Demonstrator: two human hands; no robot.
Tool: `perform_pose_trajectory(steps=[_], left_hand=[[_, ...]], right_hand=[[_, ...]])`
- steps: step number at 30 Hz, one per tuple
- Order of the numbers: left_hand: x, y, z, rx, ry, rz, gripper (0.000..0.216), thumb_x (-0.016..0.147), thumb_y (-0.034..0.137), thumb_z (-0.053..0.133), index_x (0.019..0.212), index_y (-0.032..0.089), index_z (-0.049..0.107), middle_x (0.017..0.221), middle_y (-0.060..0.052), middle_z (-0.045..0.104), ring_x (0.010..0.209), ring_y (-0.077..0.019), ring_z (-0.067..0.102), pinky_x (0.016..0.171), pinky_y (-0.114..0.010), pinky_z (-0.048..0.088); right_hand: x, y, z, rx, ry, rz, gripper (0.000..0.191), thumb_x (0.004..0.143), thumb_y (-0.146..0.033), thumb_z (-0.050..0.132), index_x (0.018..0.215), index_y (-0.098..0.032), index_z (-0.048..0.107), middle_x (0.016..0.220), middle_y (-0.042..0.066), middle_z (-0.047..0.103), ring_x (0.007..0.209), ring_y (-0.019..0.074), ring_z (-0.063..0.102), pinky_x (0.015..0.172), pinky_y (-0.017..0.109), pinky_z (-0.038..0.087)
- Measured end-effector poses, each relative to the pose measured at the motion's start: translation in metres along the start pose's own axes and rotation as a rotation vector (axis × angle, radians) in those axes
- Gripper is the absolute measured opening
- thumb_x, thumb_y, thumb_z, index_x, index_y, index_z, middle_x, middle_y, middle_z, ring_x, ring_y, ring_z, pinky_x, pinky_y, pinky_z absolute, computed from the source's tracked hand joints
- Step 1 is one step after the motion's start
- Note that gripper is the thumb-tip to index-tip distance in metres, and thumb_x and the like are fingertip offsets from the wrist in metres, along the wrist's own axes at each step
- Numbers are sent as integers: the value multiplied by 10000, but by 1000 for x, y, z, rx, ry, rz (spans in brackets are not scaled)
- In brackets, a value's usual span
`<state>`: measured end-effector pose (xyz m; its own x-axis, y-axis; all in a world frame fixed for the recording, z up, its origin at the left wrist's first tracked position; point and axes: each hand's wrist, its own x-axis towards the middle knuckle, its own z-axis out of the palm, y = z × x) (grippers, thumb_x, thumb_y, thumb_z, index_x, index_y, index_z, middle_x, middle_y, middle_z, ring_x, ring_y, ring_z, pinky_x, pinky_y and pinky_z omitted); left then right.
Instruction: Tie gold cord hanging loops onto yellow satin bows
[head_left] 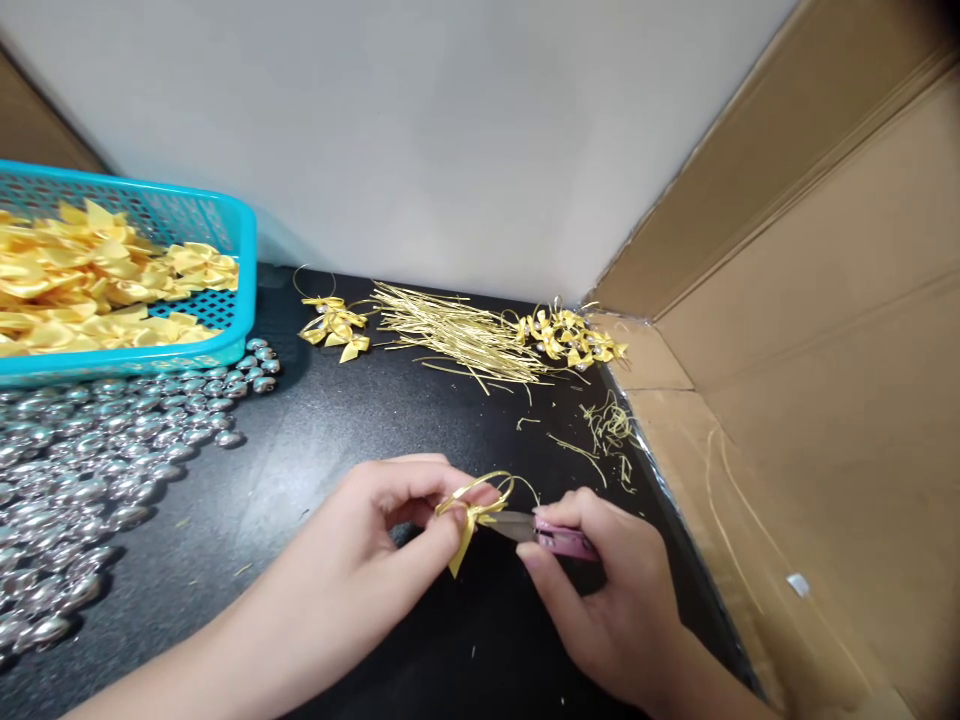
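Observation:
My left hand (390, 520) pinches a yellow ribbon bow (463, 545) between thumb and fingers. A loop of gold cord (501, 478) rises from the bow, and a thin end curves off to the right. In my right hand (615, 590) are small pink-handled snips (566, 538), with their metal blades pointing left and reaching the bow's right side. Whether the blades touch the cord I cannot tell. Both hands are over the black tabletop (360, 420), near its front.
A turquoise basket (244, 270) of yellow bows stands at left, behind many silver beads (97, 480). Gold cords (457, 335) lie at the back, between finished-looking bows (334, 325) and a beaded bow cluster (574, 335). Cord scraps (611, 425) lie right, by cardboard walls (817, 260).

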<state>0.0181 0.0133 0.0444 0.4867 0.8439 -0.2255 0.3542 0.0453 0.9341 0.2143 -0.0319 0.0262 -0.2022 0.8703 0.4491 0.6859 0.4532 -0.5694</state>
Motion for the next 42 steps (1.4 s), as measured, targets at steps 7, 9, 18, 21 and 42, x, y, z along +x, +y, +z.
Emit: perform_pose_trajectory(steps=[7,9,18,21,42], left_hand=[[-2,1,1,33,22,41,246,881,318,517,764,209,704,690,11,612,665,-138,559,587,-209,399],[-2,0,2,55,30,60,231,878,299,516,805,215,718,694,13,624,664,-136,571,587,-208,407],[-5,-5,5,140,153,200,250,861,219,503,935,242,740,747,14,682,672,-131,615,578,-211,441],[-5,-4,6,161,173,241,250,859,205,508,951,247,737,722,24,674,654,-121,615,569,-202,446],[-6,-3,6,236,202,340,242,883,190,511,1004,245,713,695,38,637,618,-95,579,545,-180,428]], right_hand=[[0,-1,4,-1,21,-1,76,789,-190,615,843,-189,561,649,-11,630,524,109,587,499,203,460],[0,-1,5,-10,19,-4,75,787,-191,614,838,-188,558,636,-16,617,519,108,580,492,202,450],[-3,-5,4,-2,-12,47,81,800,-195,620,841,-192,550,646,-22,610,544,102,601,521,183,477],[-3,-5,5,10,-15,71,66,805,-194,612,835,-190,553,651,-17,612,552,103,610,525,176,494],[-4,-9,7,64,1,144,57,799,-191,616,807,-183,560,644,-16,600,547,88,619,530,142,515]])
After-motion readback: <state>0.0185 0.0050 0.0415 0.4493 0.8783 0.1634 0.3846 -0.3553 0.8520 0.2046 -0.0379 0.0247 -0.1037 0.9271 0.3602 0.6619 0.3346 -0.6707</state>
